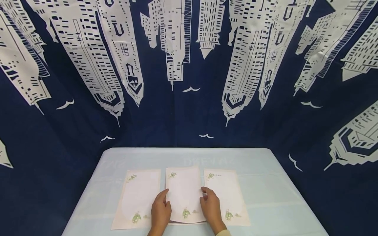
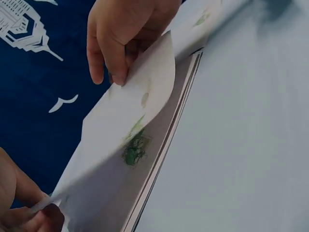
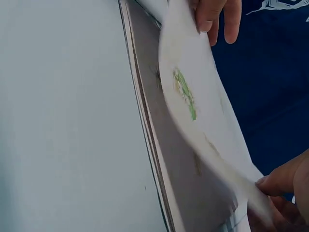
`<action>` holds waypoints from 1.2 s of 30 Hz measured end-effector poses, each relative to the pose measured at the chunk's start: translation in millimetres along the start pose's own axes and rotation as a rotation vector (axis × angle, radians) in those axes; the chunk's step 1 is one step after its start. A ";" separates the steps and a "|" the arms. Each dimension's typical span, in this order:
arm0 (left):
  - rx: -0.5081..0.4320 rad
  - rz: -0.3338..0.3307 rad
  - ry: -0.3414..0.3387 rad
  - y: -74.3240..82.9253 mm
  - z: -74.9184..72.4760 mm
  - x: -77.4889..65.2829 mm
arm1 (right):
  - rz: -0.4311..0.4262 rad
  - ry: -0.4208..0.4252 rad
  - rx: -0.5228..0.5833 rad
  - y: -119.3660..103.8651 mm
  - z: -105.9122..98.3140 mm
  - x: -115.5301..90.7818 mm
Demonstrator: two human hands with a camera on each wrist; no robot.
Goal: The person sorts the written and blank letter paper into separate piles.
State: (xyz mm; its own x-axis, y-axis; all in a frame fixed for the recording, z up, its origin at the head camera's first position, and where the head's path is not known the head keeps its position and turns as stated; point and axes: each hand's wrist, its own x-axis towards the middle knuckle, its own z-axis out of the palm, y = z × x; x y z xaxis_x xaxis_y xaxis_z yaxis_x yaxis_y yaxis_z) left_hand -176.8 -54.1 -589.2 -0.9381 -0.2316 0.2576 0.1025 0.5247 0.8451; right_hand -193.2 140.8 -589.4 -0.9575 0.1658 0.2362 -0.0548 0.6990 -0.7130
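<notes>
Both hands hold a decorated sheet of paper [image 1: 183, 193] by its two side edges, over the middle of the table. My left hand [image 1: 160, 211] pinches the left edge; in the left wrist view its fingers [image 2: 47, 217] are at the paper's side. Thumb above and fingers below, my right hand [image 3: 289, 186] pinches the opposite edge. The sheet bows, its near edge lifted off more paper [image 3: 161, 113] lying beneath. Green plant drawings mark its top left and lower part.
A matching sheet [image 1: 138, 198] lies to the left. Another sheet [image 1: 225, 196], with small dark marks near its top, lies to the right. The pale tablecloth [image 1: 274, 196] covers the table, and a dark blue curtain [image 1: 165, 121] with white buildings hangs behind it.
</notes>
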 end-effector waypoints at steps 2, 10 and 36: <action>-0.026 -0.014 0.013 -1.1 -1.6 1.1 | 0.003 0.021 0.073 0.7 0.7 -0.8; -0.073 -0.074 0.071 -12.6 -19.6 8.6 | 0.064 0.066 0.309 -9.3 8.7 2.8; 0.125 -0.247 0.230 -67.5 -119.0 30.3 | 0.040 -0.200 0.405 -87.0 97.3 7.0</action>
State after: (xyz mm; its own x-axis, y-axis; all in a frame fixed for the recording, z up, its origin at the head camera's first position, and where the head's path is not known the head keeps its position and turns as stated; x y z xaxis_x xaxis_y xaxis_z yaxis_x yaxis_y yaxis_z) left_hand -172.7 -194.0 -582.7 -0.8290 -0.5349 0.1631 -0.1732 0.5229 0.8346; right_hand -222.7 13.4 -590.0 -0.9948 0.0219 0.0992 -0.0848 0.3592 -0.9294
